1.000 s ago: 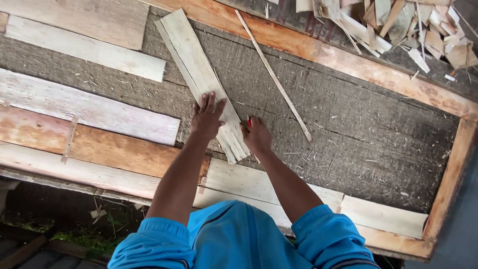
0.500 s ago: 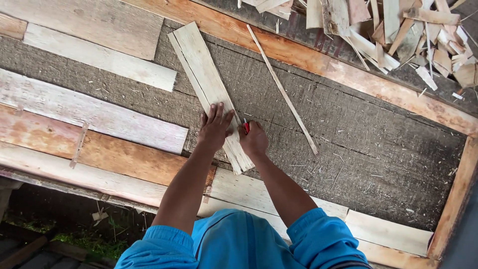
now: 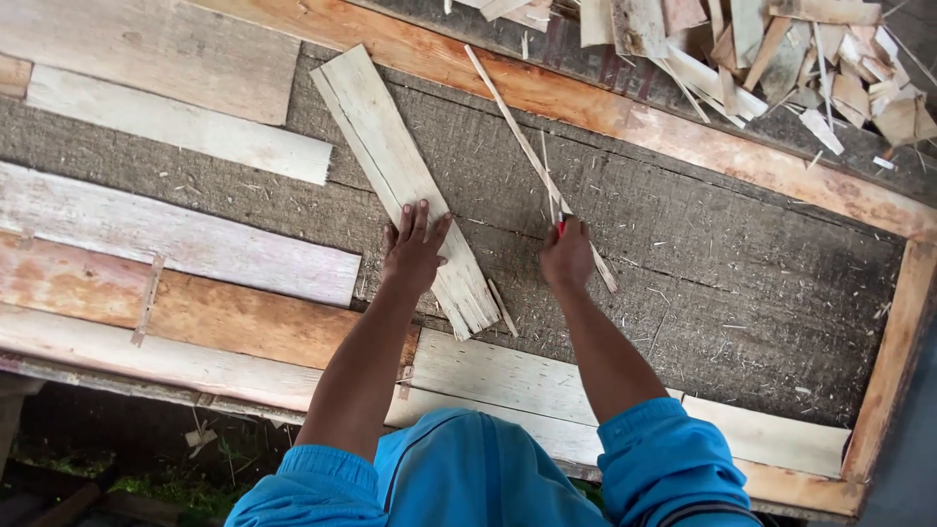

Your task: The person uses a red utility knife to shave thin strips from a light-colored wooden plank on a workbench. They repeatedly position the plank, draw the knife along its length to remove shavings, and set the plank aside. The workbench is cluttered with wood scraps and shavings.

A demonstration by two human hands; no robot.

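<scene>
Down through the head camera, the left hand [image 3: 415,252] lies flat and open, fingers spread, pressing on a pale wooden slat [image 3: 400,181]. That slat rests on the grey fibrous counter [image 3: 742,293], its long axis running from about 11 o'clock near the far orange rail down to 5 o'clock, where its cut end sits just past the left hand's wrist. A dark line runs lengthwise along the slat close to its left edge.

The right hand [image 3: 568,256] is curled closed around a small tool with a red handle [image 3: 561,227]; only a bit of red shows above the knuckles, so what kind of tool it is cannot be told. It sits on a thin wooden strip [image 3: 532,156], which points from 11 o'clock to 5 o'clock too, roughly parallel to the slat and well apart from it at 3 o'clock. A finer sliver appears to stand off the strip just above the right hand, though it is too thin to be sure.

At 1 o'clock, beyond the orange wooden rail [image 3: 625,112], lies a heap of wood offcuts [image 3: 781,59]. At 9 o'clock, weathered planks [image 3: 176,244] lie side by side. Blue sleeves [image 3: 468,478] fill the 6 o'clock edge.
</scene>
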